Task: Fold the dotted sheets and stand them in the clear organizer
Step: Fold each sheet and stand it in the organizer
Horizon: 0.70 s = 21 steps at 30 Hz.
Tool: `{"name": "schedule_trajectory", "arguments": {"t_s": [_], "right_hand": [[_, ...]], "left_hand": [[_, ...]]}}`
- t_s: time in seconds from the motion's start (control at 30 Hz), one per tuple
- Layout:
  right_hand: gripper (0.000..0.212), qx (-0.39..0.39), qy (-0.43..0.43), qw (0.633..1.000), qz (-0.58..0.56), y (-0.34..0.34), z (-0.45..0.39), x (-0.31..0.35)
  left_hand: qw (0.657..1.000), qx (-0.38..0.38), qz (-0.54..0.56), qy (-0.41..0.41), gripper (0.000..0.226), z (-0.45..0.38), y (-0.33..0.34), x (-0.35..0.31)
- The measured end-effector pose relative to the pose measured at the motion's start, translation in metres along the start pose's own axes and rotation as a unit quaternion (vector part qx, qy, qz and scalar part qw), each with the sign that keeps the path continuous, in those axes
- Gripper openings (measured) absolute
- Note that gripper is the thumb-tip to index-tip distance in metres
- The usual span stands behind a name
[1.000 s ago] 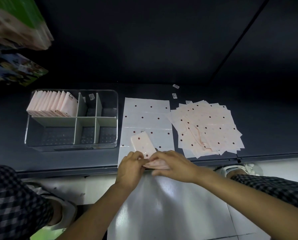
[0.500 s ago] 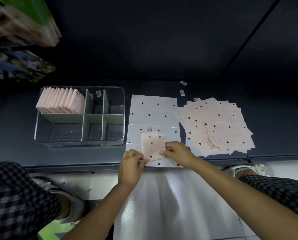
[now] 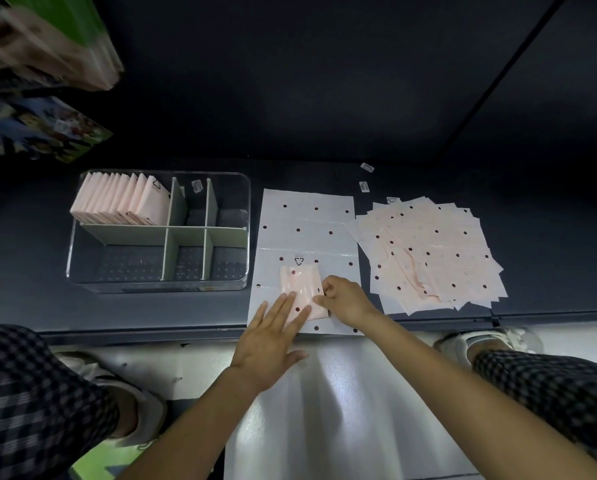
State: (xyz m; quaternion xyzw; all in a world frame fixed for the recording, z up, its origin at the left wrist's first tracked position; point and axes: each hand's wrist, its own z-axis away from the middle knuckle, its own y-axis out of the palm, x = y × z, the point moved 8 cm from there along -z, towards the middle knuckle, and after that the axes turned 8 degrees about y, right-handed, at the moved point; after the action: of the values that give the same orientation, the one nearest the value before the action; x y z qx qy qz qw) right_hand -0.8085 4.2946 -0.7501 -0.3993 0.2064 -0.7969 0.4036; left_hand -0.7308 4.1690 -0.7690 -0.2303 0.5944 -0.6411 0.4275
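Note:
A folded pink dotted sheet (image 3: pixel 299 285) lies on a large white dotted sheet (image 3: pixel 307 223) near the shelf's front edge. My left hand (image 3: pixel 273 336) lies flat, straight fingers pressing the folded sheet's lower part. My right hand (image 3: pixel 345 299) pinches the sheet's right edge with curled fingers. A loose pile of unfolded pink dotted sheets (image 3: pixel 428 254) spreads to the right. The clear organizer (image 3: pixel 117 289) stands at the left, with several folded sheets (image 3: pixel 120 199) upright in its back-left compartment.
Grey dividers (image 3: pixel 172 233) split the organizer into compartments. Small labels (image 3: pixel 366 168) lie on the dark shelf behind the sheets. Blurred packages (image 3: pixel 47 39) hang at the upper left. My checked trouser legs (image 3: pixel 30 403) and shoes flank a pale floor panel (image 3: pixel 342 403).
The folded sheet has been laid flat on the white sheet. My left hand has opened and now presses it with straight fingers. My right hand has shifted to the sheet's right edge.

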Motion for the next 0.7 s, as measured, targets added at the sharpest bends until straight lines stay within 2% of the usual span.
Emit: {"name": "schedule_trajectory", "arguments": {"t_s": [0.07,0.1,0.17,0.2,0.27,0.33,0.4,0.47,0.6,0.7], "right_hand": [[0.028,-0.039,-0.004,0.999,-0.018,0.000,0.005,-0.004],[0.034,-0.090,-0.028,0.996,-0.009,-0.004,0.010,-0.005],[0.038,-0.217,-0.142,0.965,0.043,-0.012,0.032,0.002],[0.035,-0.253,-0.217,0.940,0.078,-0.010,0.043,0.008],[0.031,-0.259,-0.342,0.891,0.146,0.003,0.059,0.014],[0.037,-0.237,-0.411,0.851,0.225,0.021,0.064,0.009],[0.044,-0.227,-0.427,0.828,0.284,0.029,0.063,-0.002],[0.046,-0.227,-0.423,0.827,0.293,0.028,0.061,-0.011],[0.039,-0.245,-0.423,0.829,0.270,0.023,0.059,-0.009],[0.030,-0.276,-0.415,0.842,0.208,0.014,0.060,-0.001]], "left_hand": [[1.000,0.018,-0.017,0.008,0.075,0.001,0.003,0.003],[0.999,0.023,-0.021,0.011,0.075,0.001,0.002,0.004],[0.999,0.027,-0.028,0.011,0.075,-0.001,0.001,0.007],[0.999,0.029,-0.032,0.011,0.075,-0.002,0.000,0.008],[0.999,0.030,-0.030,0.012,0.076,-0.002,0.000,0.009],[0.999,0.029,-0.025,0.017,0.076,0.000,0.000,0.010],[0.999,0.018,-0.018,0.030,0.075,0.002,-0.003,0.013],[0.999,0.006,0.004,0.044,0.070,0.003,-0.007,0.019],[0.995,0.008,0.057,0.082,0.058,0.008,-0.015,0.032],[0.992,0.005,0.080,0.102,0.052,0.009,-0.019,0.034]]}}
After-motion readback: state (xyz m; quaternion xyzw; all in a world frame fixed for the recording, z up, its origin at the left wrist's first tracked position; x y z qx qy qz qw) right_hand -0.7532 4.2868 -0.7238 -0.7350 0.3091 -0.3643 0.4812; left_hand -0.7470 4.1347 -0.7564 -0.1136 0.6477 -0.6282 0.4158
